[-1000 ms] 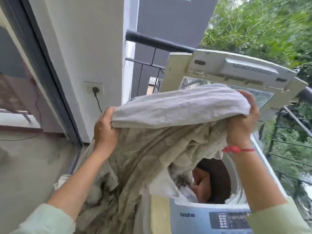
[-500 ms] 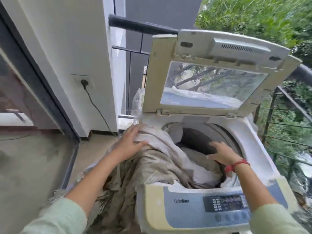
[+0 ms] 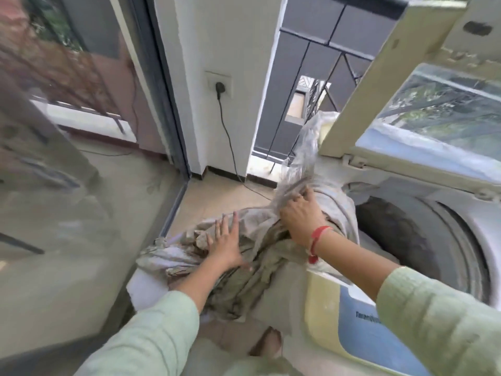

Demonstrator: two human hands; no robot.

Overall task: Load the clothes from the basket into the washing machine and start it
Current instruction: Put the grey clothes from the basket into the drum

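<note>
A large beige and grey cloth hangs over the left rim of the top-loading washing machine and bunches in a pile beside it. The machine's lid stands raised, and the dark drum is open to view. My right hand, with a red thread at the wrist, is closed on a fold of the cloth at the rim. Further down, my left hand lies flat on the pile with its fingers spread. A white edge shows under the pile; I cannot tell if it is the basket.
The machine's blue control panel faces me at lower right. A wall socket with a black cable running down to the tiled floor is behind the pile. A sliding glass door fills the left. A dark balcony railing stands behind the machine.
The view has swung left. My right hand came out of the drum and gripped the cloth at the left rim. My left hand moved down onto the pile beside the machine.
</note>
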